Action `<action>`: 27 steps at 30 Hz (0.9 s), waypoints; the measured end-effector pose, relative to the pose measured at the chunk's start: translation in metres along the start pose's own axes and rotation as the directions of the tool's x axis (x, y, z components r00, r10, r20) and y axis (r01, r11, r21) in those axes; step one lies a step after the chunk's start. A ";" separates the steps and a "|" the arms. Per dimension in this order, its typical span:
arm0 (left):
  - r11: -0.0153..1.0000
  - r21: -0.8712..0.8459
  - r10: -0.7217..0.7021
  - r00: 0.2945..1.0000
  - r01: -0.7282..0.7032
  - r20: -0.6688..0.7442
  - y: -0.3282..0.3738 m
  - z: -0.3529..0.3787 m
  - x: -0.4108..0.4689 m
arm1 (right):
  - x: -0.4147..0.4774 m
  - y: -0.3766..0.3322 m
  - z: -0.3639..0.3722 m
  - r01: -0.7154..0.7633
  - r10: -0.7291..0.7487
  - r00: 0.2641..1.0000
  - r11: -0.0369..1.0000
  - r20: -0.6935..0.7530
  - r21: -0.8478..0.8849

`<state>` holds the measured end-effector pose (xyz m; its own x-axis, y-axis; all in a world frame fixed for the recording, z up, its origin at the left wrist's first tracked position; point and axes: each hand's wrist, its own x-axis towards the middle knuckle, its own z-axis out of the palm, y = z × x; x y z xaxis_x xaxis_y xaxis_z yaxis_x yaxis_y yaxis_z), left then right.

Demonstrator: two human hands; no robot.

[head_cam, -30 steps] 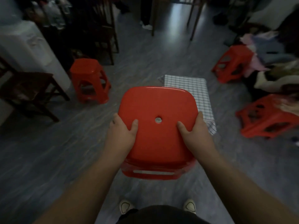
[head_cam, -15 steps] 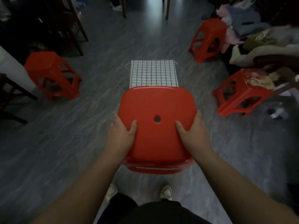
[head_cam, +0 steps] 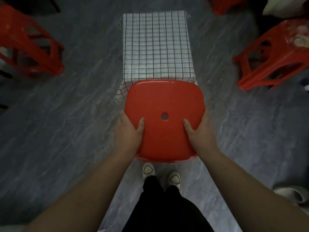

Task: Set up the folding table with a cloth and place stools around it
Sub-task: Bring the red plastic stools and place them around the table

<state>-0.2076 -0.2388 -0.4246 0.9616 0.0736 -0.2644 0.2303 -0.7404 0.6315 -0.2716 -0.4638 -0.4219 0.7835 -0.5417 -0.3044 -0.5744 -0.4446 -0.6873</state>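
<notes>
- Nearest, the person's shoes [head_cam: 149, 169] point squarely at the table, just behind the carried stool; a stance suited to lowering it straight.
- The left hand [head_cam: 129, 131] and right hand [head_cam: 199, 133] clamp opposite seat edges of the red stool [head_cam: 164, 104], thumbs on top; this keeps it level.
- Its far edge overlaps the near end of the folding table, hidden under the checked cloth [head_cam: 157, 46]; probably its intended spot.
- Farther out, a left stool [head_cam: 28, 47] and a right stool [head_cam: 274, 59] stand well apart from the table.

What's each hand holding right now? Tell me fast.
Left hand: grips the red stool by its seat edge.
Right hand: grips the red stool too.
</notes>
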 end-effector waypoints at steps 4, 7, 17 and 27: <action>0.998 0.063 -0.015 1.000 0.015 0.003 -0.041 0.057 0.034 | 0.038 0.046 0.053 -0.038 0.038 0.999 0.999 0.037 0.012; 0.997 0.052 -0.065 0.997 0.064 0.033 -0.074 0.104 0.055 | 0.068 0.085 0.093 -0.045 0.045 0.998 0.999 0.051 0.015; 0.997 0.023 -0.078 0.997 0.079 -0.007 -0.133 0.207 0.110 | 0.140 0.171 0.171 -0.034 0.036 0.995 0.999 0.089 -0.027; 0.984 0.110 -0.146 0.988 0.139 0.056 -0.140 0.230 0.116 | 0.156 0.196 0.181 -0.014 0.030 0.982 0.996 0.186 -0.089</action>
<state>-0.1631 -0.2805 -0.7116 0.9077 0.1431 -0.3945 0.3441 -0.7919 0.5045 -0.2186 -0.5065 -0.7234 0.7962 -0.4125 -0.4426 -0.6039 -0.4992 -0.6213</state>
